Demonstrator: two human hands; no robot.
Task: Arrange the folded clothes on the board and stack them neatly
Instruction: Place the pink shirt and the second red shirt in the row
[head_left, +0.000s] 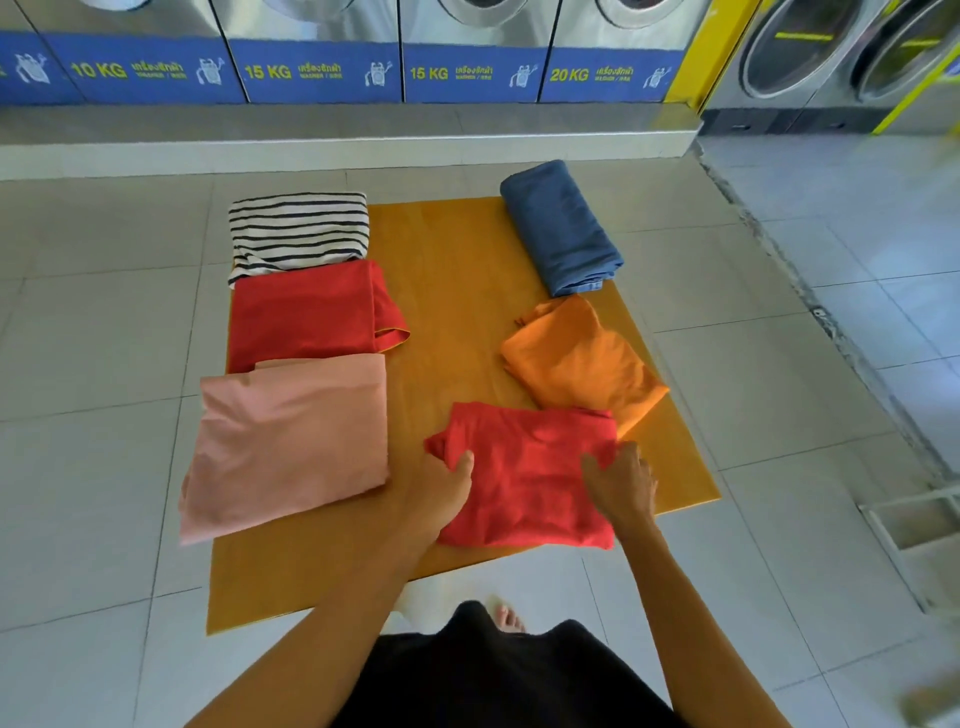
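An orange-brown board lies on the tiled floor. Down its left side sit a striped folded garment, a dark red one and a pink one. On the right lie a blue folded garment and an orange one. A bright red folded garment rests at the near right. My left hand grips its left edge, thumb on top. My right hand holds its right edge with fingers curled on the cloth.
A row of washing machines on a raised step lines the far wall, with more machines at the right. A white frame lies on the floor at the right. My bare foot stands near the board's front edge.
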